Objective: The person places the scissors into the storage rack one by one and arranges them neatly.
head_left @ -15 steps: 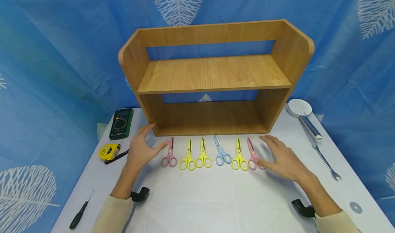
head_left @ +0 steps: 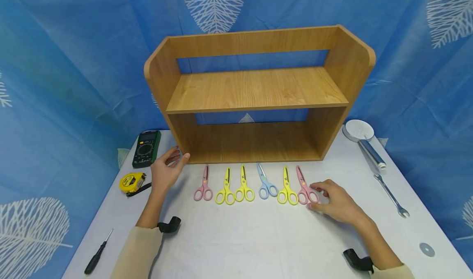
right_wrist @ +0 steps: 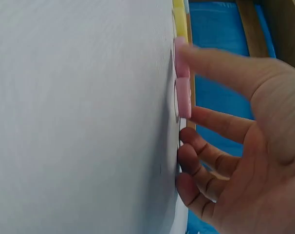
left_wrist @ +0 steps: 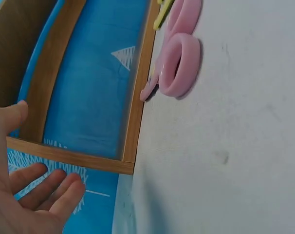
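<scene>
Six scissors lie in a row on the white table [head_left: 236,238] in front of a wooden shelf [head_left: 255,91]: pink [head_left: 203,187], two yellow [head_left: 225,188], blue [head_left: 265,183], yellow [head_left: 286,188] and pink [head_left: 304,187]. My right hand [head_left: 314,197] is down at the right pink pair's handles [right_wrist: 183,97], which lie between its thumb and forefinger; the scissors still lie flat. My left hand [head_left: 173,162] hovers with relaxed fingers by the shelf's lower left corner and holds nothing. In the left wrist view its palm [left_wrist: 26,195] is left of the other pink pair's handle [left_wrist: 179,63].
A green multimeter [head_left: 146,148] and a yellow tape measure [head_left: 131,182] lie at the left, a black screwdriver [head_left: 97,257] near the front left edge. At the right lie a silver roll [head_left: 369,147], a wrench [head_left: 391,195] and a washer [head_left: 426,249]. Blue cloth hangs behind.
My right hand has drawn back and dropped from hovering flat to pinching the right pink scissors' handles. My left hand moved left and back, away from the left pink scissors toward the shelf corner.
</scene>
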A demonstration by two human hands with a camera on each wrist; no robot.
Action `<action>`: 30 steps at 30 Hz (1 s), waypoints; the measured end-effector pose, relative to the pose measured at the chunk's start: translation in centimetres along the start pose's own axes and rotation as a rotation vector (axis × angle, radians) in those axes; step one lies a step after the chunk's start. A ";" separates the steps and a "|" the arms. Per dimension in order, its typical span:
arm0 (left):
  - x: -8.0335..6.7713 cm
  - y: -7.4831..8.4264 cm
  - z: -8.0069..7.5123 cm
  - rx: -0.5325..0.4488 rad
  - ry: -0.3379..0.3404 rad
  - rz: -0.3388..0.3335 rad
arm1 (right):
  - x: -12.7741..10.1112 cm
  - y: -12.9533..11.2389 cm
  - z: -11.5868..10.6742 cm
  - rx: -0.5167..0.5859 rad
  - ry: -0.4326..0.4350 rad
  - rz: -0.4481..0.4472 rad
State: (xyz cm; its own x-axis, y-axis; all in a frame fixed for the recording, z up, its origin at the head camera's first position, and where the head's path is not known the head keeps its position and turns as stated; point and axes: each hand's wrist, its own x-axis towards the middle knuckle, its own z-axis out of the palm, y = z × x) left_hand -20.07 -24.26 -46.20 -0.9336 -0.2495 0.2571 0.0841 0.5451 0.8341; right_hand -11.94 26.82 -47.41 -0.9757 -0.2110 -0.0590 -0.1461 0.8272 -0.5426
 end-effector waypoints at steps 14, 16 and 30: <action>0.9 -0.9 1.4 -0.038 0.090 -0.055 | 0.2 -1.1 -0.5 0.120 0.026 0.112; 1.0 -0.9 1.5 -0.041 0.106 -0.061 | 0.2 -1.8 -1.2 0.157 0.051 0.115; 1.0 -1.4 2.4 -0.015 0.221 0.056 | 3.3 -14.6 -8.7 0.449 0.220 -0.260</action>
State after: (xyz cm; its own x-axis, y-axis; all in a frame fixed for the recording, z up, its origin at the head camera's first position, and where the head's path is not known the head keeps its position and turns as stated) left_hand -21.99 -23.41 -48.26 -0.8283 -0.3894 0.4029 0.1404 0.5519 0.8220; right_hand -14.45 18.62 -32.36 -0.9350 -0.2251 0.2741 -0.3492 0.4494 -0.8222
